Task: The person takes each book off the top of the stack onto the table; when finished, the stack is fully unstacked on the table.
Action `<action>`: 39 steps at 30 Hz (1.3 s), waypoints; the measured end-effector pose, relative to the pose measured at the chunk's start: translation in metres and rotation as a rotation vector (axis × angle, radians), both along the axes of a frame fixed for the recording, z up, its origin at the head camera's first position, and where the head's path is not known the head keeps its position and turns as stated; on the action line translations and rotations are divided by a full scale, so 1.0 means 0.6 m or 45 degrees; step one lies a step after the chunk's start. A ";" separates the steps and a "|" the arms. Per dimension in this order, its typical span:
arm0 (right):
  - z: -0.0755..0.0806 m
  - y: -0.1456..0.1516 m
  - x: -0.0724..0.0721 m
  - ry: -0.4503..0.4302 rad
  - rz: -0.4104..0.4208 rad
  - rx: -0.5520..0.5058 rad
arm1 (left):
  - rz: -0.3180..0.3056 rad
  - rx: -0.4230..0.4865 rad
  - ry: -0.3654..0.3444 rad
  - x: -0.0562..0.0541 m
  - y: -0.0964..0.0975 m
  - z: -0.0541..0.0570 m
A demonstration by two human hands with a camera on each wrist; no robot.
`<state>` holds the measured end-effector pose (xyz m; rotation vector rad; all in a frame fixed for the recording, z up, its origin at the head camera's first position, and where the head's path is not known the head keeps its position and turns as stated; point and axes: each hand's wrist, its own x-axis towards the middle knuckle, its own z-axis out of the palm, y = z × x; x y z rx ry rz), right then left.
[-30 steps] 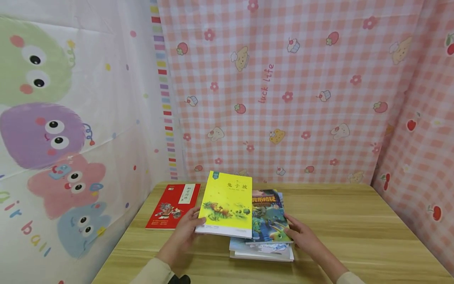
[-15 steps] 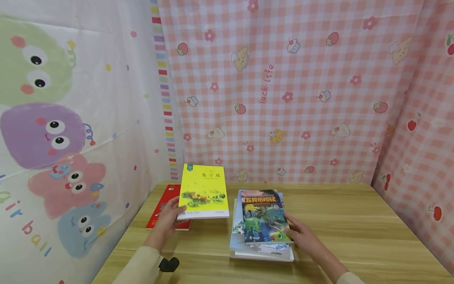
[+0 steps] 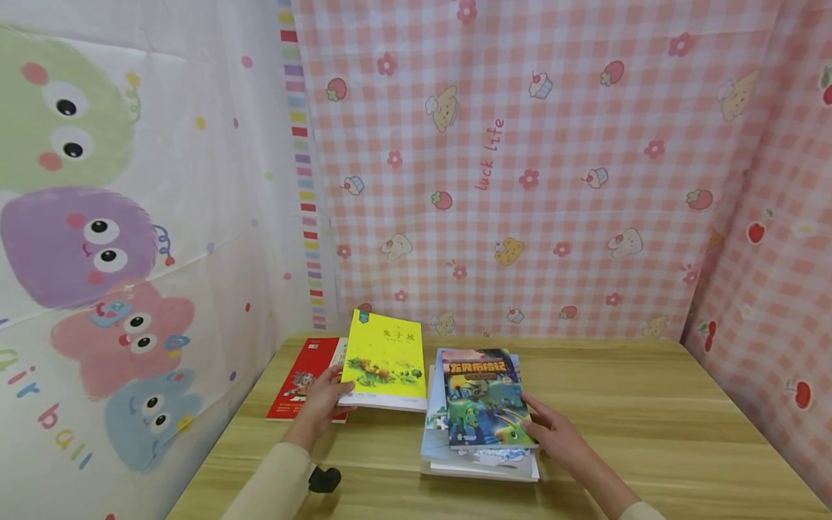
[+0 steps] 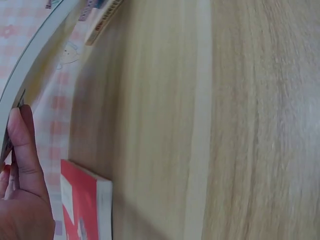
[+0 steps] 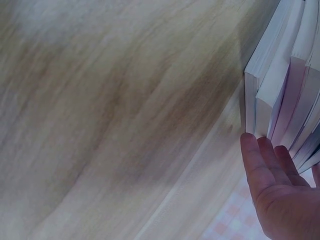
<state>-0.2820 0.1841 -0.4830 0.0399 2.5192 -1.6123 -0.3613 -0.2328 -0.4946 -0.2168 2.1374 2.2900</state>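
On the far left, a white curtain [image 3: 130, 217] printed with fuzzy cartoon monsters is hanging beside the wooden worktop [image 3: 650, 419]. Near the worktop's back left corner a red book [image 3: 302, 379] is lying flat; in the left wrist view its red cover and pale page edge [image 4: 85, 200] are showing against the wood.

The left hand [image 3: 321, 404] is holding a yellow book [image 3: 385, 359] by its lower left corner, the grip closed on that corner with the thumb on the cover and the fingers underneath. The yellow book is sitting tilted, its left part overlapping the right side of the red book and its right edge just beside the stack to its right. From the left wrist camera the hand [image 4: 20, 200] is showing at the lower left with its fingers [image 4: 22, 145] reaching up along the pale curved edge of the yellow book [image 4: 30, 60]. A cream sleeve [image 3: 273, 484] is covering the forearm.

Right of centre, a stack of books [image 3: 481, 462] is resting on the worktop, topped by a green and blue cartoon book [image 3: 484, 397]. The right hand [image 3: 559, 437] is lying against the stack's lower right corner, its grip loose, the fingers straight and touching the books' edges rather than clasping them. In the right wrist view these fingers [image 5: 260, 165] are pressing against the fanned white page edges [image 5: 280, 85].

Behind and to the right, a pink gingham cloth [image 3: 552, 166] with strawberries and cupcakes is hanging.
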 end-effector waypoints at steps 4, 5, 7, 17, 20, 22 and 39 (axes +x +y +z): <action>0.001 -0.001 0.002 0.013 0.007 -0.025 | -0.025 -0.031 0.001 -0.007 0.008 -0.011; 0.001 -0.001 0.002 0.013 0.006 -0.028 | -0.022 -0.035 -0.009 -0.008 0.010 -0.012; 0.001 -0.002 0.002 0.015 0.010 -0.025 | -0.021 -0.057 -0.024 -0.010 0.012 -0.016; 0.000 -0.002 0.001 0.003 0.002 -0.059 | 0.010 -0.120 -0.128 -0.017 0.022 -0.023; 0.000 -0.001 0.001 -0.008 0.001 -0.053 | 0.039 -0.158 -0.163 -0.020 0.019 -0.030; -0.001 -0.001 0.001 -0.015 0.000 -0.051 | 0.059 -0.203 -0.183 -0.022 0.012 -0.035; -0.002 0.000 0.000 -0.012 0.010 -0.058 | 0.069 -0.344 -0.199 -0.021 -0.005 -0.038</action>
